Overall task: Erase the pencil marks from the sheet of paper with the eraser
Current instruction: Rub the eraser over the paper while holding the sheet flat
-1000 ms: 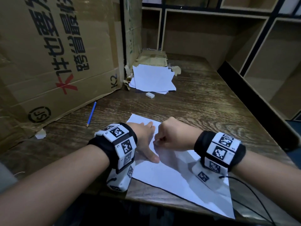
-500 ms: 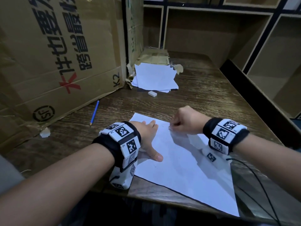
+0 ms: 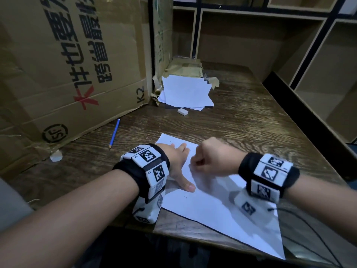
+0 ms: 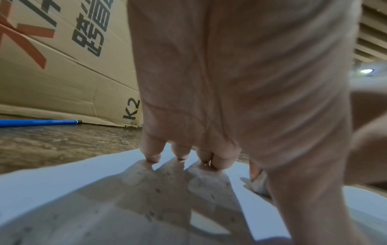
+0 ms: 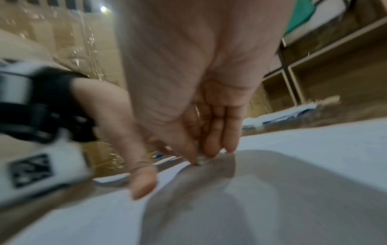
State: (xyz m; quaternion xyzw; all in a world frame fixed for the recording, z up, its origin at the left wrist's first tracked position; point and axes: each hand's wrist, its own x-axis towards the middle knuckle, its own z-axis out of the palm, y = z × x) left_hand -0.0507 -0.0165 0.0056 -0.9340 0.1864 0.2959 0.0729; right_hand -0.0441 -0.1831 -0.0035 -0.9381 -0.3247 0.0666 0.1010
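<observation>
A white sheet of paper [image 3: 212, 209] lies on the dark wooden table [image 3: 251, 122], running to its near edge. My left hand [image 3: 183, 165] lies flat on the sheet's upper left part, fingers straight [image 4: 153, 154] and thumb spread. Just right of it my right hand [image 3: 195, 164] is curled, and its fingertips pinch a small whitish eraser [image 5: 201, 161] against the paper. Dark specks dot the sheet [image 4: 157, 190] near the left hand; no clear pencil marks show.
A blue pencil [image 3: 114, 133] lies left of the sheet by a big cardboard box [image 3: 67, 74]. Behind are a loose white eraser [image 3: 182, 111] and a stack of papers [image 3: 185, 93]. Shelves [image 3: 318, 64] line the right; a black cable [image 3: 309, 219] crosses the near right corner.
My right hand slid up and to the right over the sheet, then came back down toward the left hand. The left hand stayed flat on the paper.
</observation>
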